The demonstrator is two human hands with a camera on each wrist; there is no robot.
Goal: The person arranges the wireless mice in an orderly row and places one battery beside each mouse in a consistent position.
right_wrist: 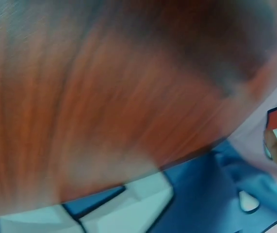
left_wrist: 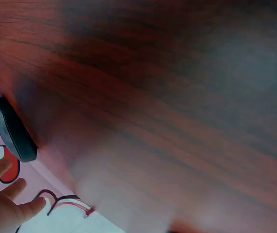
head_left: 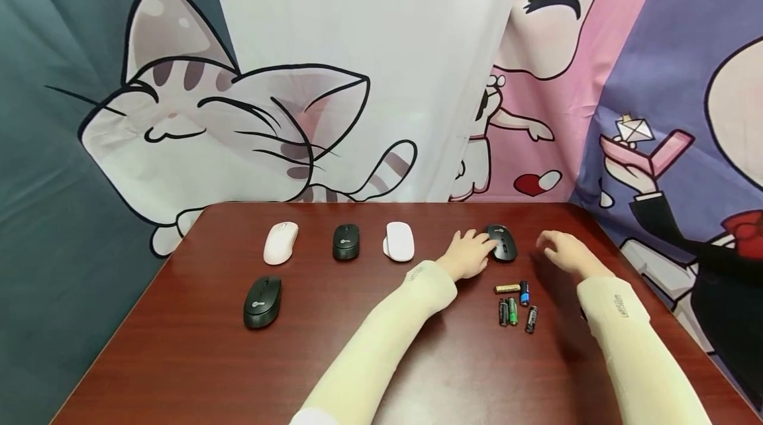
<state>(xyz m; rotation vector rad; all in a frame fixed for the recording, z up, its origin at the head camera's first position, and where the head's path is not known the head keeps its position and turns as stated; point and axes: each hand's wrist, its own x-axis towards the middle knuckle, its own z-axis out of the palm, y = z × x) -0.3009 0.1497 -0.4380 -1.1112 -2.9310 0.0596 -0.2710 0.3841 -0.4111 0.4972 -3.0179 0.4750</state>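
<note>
My left hand (head_left: 467, 255) reaches to a dark computer mouse (head_left: 503, 245) at the back right of the table, its spread fingertips right at the mouse's left edge. In the left wrist view the same mouse (left_wrist: 14, 131) shows from its side, beyond the fingers (left_wrist: 1, 171). To the right of the mouse hovers my right hand (head_left: 569, 255), fingers loosely bent and holding nothing. Just in front of the mouse lie several batteries: a gold one (head_left: 507, 289), a blue one (head_left: 524, 293), a green one (head_left: 512, 312) and dark ones (head_left: 532, 320).
Along the back of the brown table (head_left: 197, 372) stand a pale mouse (head_left: 280, 243), a small black mouse (head_left: 346, 242) and a white mouse (head_left: 399, 241). Another black mouse (head_left: 262, 302) lies nearer on the left. A cartoon-printed curtain (head_left: 369, 14) hangs behind the table's far edge.
</note>
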